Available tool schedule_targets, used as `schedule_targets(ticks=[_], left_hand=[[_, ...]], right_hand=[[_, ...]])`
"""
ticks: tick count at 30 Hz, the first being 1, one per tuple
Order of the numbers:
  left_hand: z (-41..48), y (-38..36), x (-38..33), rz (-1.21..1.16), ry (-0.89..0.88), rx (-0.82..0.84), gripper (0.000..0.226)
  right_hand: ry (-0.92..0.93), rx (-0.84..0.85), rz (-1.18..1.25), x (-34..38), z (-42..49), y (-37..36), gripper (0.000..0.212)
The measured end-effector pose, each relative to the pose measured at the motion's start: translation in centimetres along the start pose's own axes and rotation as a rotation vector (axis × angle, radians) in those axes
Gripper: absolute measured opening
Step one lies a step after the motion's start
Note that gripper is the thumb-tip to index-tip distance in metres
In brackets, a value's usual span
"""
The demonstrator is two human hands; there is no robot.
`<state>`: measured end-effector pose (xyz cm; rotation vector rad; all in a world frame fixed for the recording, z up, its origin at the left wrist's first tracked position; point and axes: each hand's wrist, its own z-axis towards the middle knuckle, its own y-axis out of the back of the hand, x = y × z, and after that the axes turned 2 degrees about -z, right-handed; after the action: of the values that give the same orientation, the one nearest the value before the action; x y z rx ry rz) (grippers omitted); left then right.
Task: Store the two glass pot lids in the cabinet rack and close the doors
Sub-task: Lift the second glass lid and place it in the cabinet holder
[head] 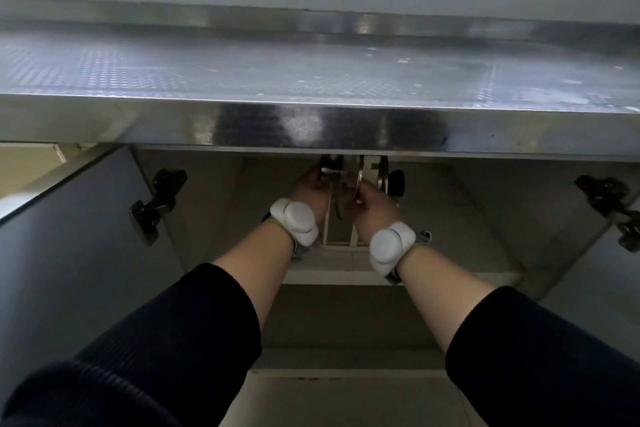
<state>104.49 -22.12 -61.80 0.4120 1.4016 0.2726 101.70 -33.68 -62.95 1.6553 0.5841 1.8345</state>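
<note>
We see a steel countertop [311, 80] spanning the view, and its front edge hides the upper part of the open cabinet [450, 218] below. Both doors stand swung out, the left door [69, 236] and the right door [616, 288], each with dark hinges [156, 204]. Inside, both hands reach between them. Our left hand [310, 189] and right hand [372, 204] each grip the rim of an upright glass lid [334, 198], fingers curled around it. A second lid [382, 175] with a black knob [397, 182] stands just beside, apparently in the rack [341, 243].
</note>
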Motion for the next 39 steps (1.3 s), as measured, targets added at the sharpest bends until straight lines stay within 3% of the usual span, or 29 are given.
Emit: schedule_targets(ticks=[3,7,10,16,23,28,33,35,39], left_hand=[[0.2,0.1,0.2,0.048,-0.046,0.004,0.038],[0.6,-0.3,0.8,0.110,-0.061,-0.022,0.048],[0.7,-1.1,0.9,0.061,-0.014,0.041,0.040],[1.5,-2.5,1.2,-0.049,0.025,0.031,0.035],[1.6,-2.3,0.7,0.068,0.017,0.088,0.038],[1.4,-2.1,0.3,0.016,0.030,0.055,0.044],[-0.9,-1.9,-2.1,0.049,0.201,-0.119,0.042],[-2.0,-1.0,-3.4,0.135,0.357,-0.169,0.044],[-4.5,0.9,-5.9,0.208,0.599,-0.029,0.040]], right_hand=[[-0.013,-0.039,0.012,0.6,1.2,0.3,0.030],[-0.072,-0.028,-0.154,1.1,2.5,0.6,0.033],[-0.088,-0.015,-0.231,1.0,3.0,0.5,0.037],[-0.068,-0.016,-0.065,0.0,2.0,-0.4,0.034],[0.069,0.042,0.016,-1.2,1.8,-0.9,0.040],[0.026,0.107,0.082,-2.8,2.3,-1.1,0.035],[-0.055,0.402,0.030,-3.2,1.5,-0.4,0.036],[-0.120,0.509,0.030,-3.1,0.6,0.6,0.038],[-0.308,0.557,0.129,-1.8,-2.2,3.3,0.035]])
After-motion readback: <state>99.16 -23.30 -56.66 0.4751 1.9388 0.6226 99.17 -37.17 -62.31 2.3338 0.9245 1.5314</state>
